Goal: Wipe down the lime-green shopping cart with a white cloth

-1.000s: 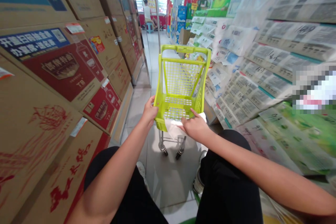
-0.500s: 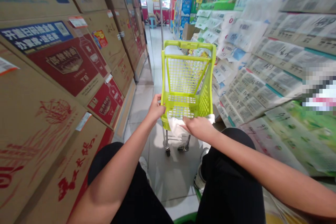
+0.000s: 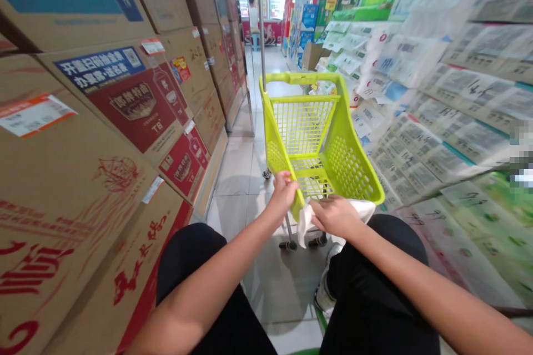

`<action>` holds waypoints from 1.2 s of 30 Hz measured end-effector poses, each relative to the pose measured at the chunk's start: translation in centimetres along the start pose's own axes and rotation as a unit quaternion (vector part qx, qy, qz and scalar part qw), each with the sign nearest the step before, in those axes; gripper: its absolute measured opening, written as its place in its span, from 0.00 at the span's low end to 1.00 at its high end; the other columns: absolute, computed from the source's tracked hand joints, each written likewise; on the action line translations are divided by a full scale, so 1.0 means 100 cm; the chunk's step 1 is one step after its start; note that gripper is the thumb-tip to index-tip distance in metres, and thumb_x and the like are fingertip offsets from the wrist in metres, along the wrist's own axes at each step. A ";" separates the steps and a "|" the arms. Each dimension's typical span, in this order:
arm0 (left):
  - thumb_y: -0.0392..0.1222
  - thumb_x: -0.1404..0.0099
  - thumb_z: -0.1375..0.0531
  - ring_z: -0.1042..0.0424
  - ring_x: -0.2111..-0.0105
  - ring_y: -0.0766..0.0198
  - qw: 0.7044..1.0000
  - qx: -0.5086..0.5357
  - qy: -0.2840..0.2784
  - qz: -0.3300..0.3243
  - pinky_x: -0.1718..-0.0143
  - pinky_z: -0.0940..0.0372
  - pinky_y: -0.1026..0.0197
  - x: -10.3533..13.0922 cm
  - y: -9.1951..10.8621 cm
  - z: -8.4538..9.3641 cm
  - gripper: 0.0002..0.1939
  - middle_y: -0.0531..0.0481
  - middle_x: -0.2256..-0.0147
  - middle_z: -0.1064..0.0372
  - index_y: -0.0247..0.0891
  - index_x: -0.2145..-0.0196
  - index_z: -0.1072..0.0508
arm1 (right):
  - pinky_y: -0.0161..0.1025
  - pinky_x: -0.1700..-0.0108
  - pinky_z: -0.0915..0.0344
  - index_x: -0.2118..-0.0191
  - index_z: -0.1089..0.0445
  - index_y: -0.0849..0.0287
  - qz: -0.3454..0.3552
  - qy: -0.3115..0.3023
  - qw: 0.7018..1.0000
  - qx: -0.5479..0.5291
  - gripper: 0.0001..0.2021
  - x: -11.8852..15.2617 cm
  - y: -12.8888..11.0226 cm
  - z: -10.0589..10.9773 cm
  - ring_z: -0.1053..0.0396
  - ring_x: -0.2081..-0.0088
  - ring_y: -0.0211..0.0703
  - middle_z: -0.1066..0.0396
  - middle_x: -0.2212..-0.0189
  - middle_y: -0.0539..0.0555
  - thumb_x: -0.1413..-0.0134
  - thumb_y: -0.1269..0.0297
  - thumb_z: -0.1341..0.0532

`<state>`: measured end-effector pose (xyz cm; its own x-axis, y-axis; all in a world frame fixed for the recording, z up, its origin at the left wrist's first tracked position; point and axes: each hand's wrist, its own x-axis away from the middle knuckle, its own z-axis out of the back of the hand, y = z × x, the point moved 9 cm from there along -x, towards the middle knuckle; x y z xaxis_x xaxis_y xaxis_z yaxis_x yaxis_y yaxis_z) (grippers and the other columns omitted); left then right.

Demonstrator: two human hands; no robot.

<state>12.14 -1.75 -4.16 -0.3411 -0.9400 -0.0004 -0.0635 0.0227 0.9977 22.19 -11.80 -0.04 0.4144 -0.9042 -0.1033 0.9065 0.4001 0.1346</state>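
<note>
A small yellow-green shopping cart [image 3: 350, 161] with lattice sides stands on its wheels between my knees. My left hand [image 3: 285, 193] is closed around the rim at the cart's near left corner. A white cloth [image 3: 306, 222] is bunched under my right hand [image 3: 335, 215], whose fingers press it on the cart's near edge. Part of the cloth trails to the right along that edge, and a corner hangs down below it. A thin metal pole [image 3: 262, 33] rises from the far left of the cart. No goods show inside the basket.
Stacked cardboard cartons [image 3: 137, 105] wall the left side. Wrapped paper packs [image 3: 441, 105] with handwritten prices are piled on the right. A tiled aisle [image 3: 235, 177] runs ahead between them, where a person [image 3: 253, 14] is near a blue stool [image 3: 255, 40].
The cart has turned and swung to the right, showing more of its right side. Both my hands have moved right with it, still on its near edge, and the cloth stays under my right hand.
</note>
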 end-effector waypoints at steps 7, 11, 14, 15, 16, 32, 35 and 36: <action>0.37 0.38 0.38 0.30 0.42 0.48 0.985 -0.100 -0.137 -0.040 0.40 0.33 0.45 0.027 0.028 -0.053 0.22 0.38 0.46 0.34 0.42 0.46 0.34 | 0.42 0.60 0.42 0.66 0.27 0.58 -0.071 0.030 0.997 0.012 0.16 0.056 0.072 0.010 0.30 0.69 0.47 0.26 0.73 0.57 0.34 0.53 0.44; 0.34 0.39 0.37 0.35 0.38 0.40 0.918 -0.302 -0.027 -0.256 0.31 0.44 0.36 0.009 0.101 -0.010 0.21 0.36 0.44 0.33 0.40 0.47 0.27 | 0.46 0.54 0.36 0.62 0.25 0.59 -0.176 0.050 0.983 -0.026 0.16 0.081 0.092 0.022 0.27 0.57 0.55 0.23 0.65 0.62 0.32 0.55 0.45; 0.34 0.41 0.34 0.50 0.28 0.36 0.866 -0.360 0.092 -0.335 0.25 0.65 0.33 -0.008 0.138 0.039 0.25 0.38 0.35 0.38 0.43 0.45 0.25 | 0.46 0.53 0.33 0.58 0.25 0.58 -0.231 0.074 0.961 -0.134 0.17 0.092 0.107 0.024 0.25 0.53 0.55 0.22 0.57 0.63 0.31 0.54 0.47; 0.35 0.42 0.33 0.51 0.27 0.37 0.858 -0.359 0.122 -0.346 0.24 0.70 0.34 -0.014 0.145 0.054 0.25 0.39 0.36 0.37 0.43 0.46 0.24 | 0.46 0.50 0.32 0.58 0.25 0.58 -0.238 0.086 0.951 -0.179 0.18 0.093 0.112 0.024 0.25 0.52 0.54 0.22 0.55 0.63 0.30 0.53 0.48; 0.36 0.42 0.33 0.52 0.27 0.36 0.852 -0.367 0.136 -0.348 0.24 0.73 0.33 -0.019 0.148 0.065 0.24 0.40 0.37 0.36 0.44 0.47 0.24 | 0.47 0.49 0.31 0.59 0.25 0.58 -0.241 0.096 0.940 -0.220 0.19 0.092 0.118 0.024 0.25 0.52 0.54 0.21 0.55 0.62 0.29 0.52 0.49; 0.45 0.36 0.39 0.30 0.55 0.45 0.754 -0.520 0.096 -0.389 0.41 0.43 0.39 0.002 0.148 0.062 0.15 0.43 0.61 0.23 0.43 0.53 0.19 | 0.54 0.34 0.41 0.32 0.36 0.68 -0.154 0.054 0.982 -0.092 0.34 0.005 0.107 0.032 0.35 0.34 0.64 0.32 0.35 0.70 0.31 0.47 0.46; 0.44 0.35 0.39 0.31 0.55 0.47 0.751 -0.503 0.144 -0.403 0.39 0.45 0.40 0.009 0.162 0.073 0.15 0.44 0.61 0.22 0.44 0.52 0.20 | 0.46 0.45 0.37 0.43 0.27 0.65 -0.195 0.071 0.973 -0.097 0.26 0.008 0.128 0.023 0.26 0.48 0.56 0.22 0.50 0.64 0.26 0.52 0.55; 0.44 0.35 0.39 0.31 0.55 0.47 0.745 -0.507 0.165 -0.401 0.38 0.46 0.39 0.010 0.165 0.075 0.11 0.45 0.62 0.23 0.44 0.57 0.20 | 0.45 0.48 0.37 0.48 0.26 0.64 -0.224 0.084 0.967 -0.090 0.27 0.007 0.134 0.021 0.26 0.51 0.55 0.22 0.53 0.64 0.25 0.53 0.58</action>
<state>3.71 0.22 11.76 -0.3142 -0.5489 -0.7746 0.6755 -0.7025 0.2239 34.42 -7.39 3.79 -0.0299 -0.9620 -0.2712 0.9911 0.0067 -0.1329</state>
